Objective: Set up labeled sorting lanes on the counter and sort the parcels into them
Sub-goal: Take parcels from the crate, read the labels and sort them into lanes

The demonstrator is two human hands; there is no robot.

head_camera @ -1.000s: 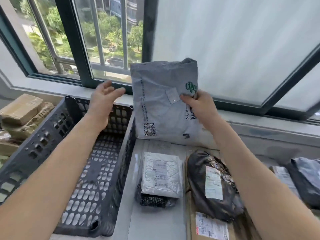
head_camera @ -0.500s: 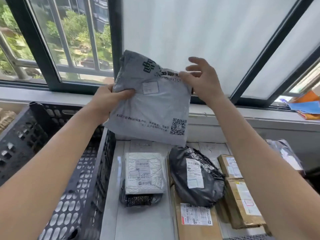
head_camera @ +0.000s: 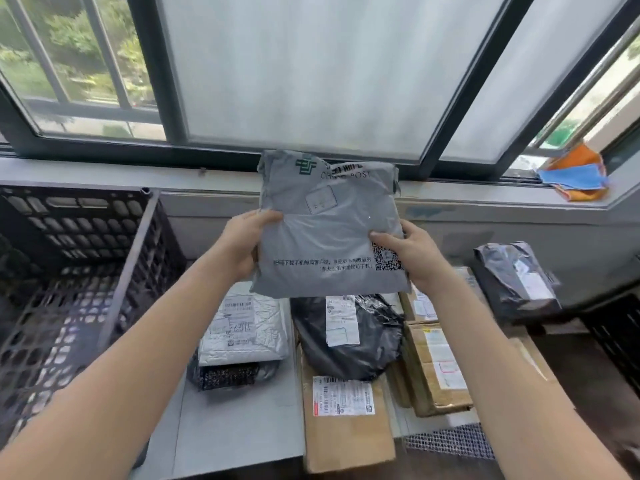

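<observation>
A grey mailer with a green postal logo is held upright at the centre of the frame, above the counter, with the left hand gripping its left edge and the right hand pinching its right edge, thumb on the front. Below it lie a white mailer, a black bag parcel and brown boxes. A black crate stands at the left, another dark parcel at the right.
</observation>
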